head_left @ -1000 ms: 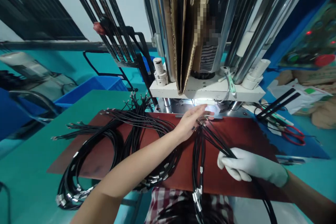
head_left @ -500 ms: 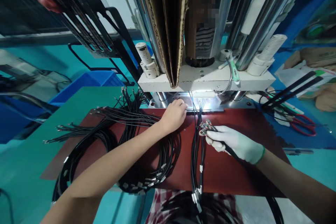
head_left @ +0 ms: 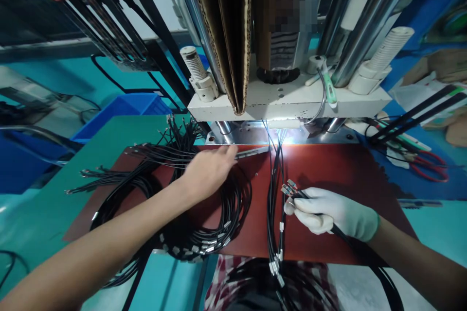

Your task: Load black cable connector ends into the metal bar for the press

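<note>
My bare left hand [head_left: 211,167] is closed on one end of a narrow grey metal strip [head_left: 253,152]. The strip points right, its far end by the hanging black cables [head_left: 273,194] in front of the press. In my white-gloved right hand [head_left: 328,211] is a bundle of black cables [head_left: 350,239], gripped just behind their metal connectors [head_left: 289,187]. The hanging cables run from the lit gap of the press down over the board's front edge, with silver metal sleeves on them. Left of them lie coiled black cables [head_left: 233,218], partly beneath my left arm.
The press's white plate [head_left: 288,102] spans the back of the reddish-brown board [head_left: 335,170]. Folded cardboard [head_left: 239,82] stands on the press. A blue bin [head_left: 124,107] is at left; red-handled scissors [head_left: 432,167] lie at right among other tools.
My left hand has moved left and toward me, drawing the metal strip away from the press front. My right hand, still holding the cable bundle, has shifted slightly down and right.
</note>
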{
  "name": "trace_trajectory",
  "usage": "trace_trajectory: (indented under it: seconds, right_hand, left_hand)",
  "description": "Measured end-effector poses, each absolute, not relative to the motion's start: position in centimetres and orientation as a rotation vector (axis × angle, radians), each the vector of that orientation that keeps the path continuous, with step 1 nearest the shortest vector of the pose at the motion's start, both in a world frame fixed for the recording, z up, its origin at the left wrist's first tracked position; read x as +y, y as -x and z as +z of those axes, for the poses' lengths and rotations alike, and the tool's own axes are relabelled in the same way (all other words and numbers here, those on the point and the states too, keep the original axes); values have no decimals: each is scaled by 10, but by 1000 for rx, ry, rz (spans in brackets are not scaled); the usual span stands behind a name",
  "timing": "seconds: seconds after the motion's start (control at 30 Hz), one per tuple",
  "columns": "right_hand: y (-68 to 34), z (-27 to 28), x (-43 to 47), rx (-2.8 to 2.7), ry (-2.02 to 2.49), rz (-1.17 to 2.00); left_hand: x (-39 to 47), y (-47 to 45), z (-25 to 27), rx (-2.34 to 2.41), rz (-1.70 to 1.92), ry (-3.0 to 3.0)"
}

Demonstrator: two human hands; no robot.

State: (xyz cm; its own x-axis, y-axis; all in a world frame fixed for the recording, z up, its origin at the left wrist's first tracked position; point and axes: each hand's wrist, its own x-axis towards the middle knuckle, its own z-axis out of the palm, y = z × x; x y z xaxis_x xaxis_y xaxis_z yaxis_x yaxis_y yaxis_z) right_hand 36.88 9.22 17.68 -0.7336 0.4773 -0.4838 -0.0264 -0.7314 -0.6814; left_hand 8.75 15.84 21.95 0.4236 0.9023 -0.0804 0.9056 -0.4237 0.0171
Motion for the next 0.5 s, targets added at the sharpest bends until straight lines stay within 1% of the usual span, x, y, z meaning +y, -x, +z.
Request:
trace_trajectory:
  seconds: [0.07, 0.13, 0.2, 0.23, 0.3, 0.37, 0.43, 0.5]
  right_hand:
    - [-369, 179, 91, -1073, 996, 2508]
    - [-363, 186, 91, -1182, 1045, 2454]
    - [-353, 196, 91, -1290, 1089, 2337]
    - [-348, 202, 92, -1337, 1118, 2266]
    - [-338, 211, 92, -1414, 1171, 2144]
    - [-329, 215, 91, -1449, 1258, 2034]
    - [-323, 216, 90, -1461, 1361, 1946]
    - [-318, 214, 89, -1470, 1471, 1882]
  left_hand:
    - [142, -71, 238, 1768, -31, -2482]
    - [133, -69, 247, 1735, 215, -2219]
    - [132, -79, 245, 1527, 445, -1811]
    - [133, -88, 240, 1381, 500, -1586]
    - [138, -110, 225, 1080, 502, -1192]
    - [142, -130, 210, 852, 489, -945]
    - [144, -146, 197, 756, 511, -870]
    - [142, -156, 187, 765, 555, -903]
